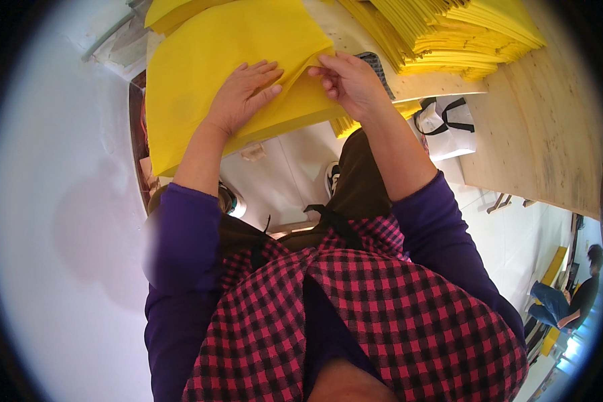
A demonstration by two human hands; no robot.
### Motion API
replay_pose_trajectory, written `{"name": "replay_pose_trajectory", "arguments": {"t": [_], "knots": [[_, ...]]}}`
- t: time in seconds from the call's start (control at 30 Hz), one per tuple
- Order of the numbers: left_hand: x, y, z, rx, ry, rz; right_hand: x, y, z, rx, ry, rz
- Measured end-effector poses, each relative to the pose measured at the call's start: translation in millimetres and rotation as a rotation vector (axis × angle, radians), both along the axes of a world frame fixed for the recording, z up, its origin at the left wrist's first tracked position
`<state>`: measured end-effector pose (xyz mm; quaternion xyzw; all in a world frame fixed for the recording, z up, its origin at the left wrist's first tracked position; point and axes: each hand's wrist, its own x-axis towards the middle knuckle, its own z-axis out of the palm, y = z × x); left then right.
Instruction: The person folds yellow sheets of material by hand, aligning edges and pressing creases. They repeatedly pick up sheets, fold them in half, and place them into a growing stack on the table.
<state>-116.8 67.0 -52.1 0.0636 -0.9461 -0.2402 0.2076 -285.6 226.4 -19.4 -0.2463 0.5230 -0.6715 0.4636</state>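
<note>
And we're in a workshop, by the look of it: folded yellow sheets piled thick at one o'clock, a long pale wooden worktop at two, a broad yellow sheet out at eleven, and there's another person at four, beside more yellow pieces

A pale wooden table across the top of the frame carries a broad yellow cloth at upper left, a thick pile of folded yellow cloths at upper right and, between them, a dark grey patterned object.
</note>
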Motion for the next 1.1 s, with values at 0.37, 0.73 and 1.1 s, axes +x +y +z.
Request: {"name": "replay_pose_trajectory", "arguments": {"t": [0.37,0.73,1.1], "knots": [[3.0,1.1,6.0,0.089,0.007,-0.019,-3.4,-27.5,6.8,-0.06,0.035,0.024],[0.9,-7.4,-9.0,0.155,0.023,0.061,-68.9,27.6,-5.2,0.201,0.761,0.021],[3.6,-0.7,0.9,0.189,0.005,0.064,-110.8,30.8,-69.4,0.474,1.332,-0.064]]}}
